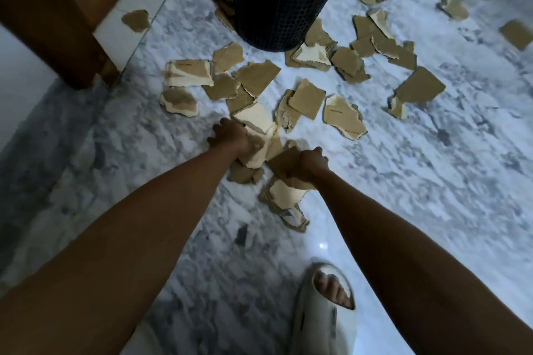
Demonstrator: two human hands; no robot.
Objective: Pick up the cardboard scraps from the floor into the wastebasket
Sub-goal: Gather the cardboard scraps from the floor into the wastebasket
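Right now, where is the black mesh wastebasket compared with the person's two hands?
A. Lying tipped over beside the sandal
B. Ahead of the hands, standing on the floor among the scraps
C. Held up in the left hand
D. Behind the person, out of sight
B: the black mesh wastebasket stands on the marble floor beyond both the left hand and the right hand, with cardboard scraps scattered around it.

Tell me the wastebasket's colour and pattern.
The wastebasket is black with a mesh-like grid of small holes, seen in the head view.
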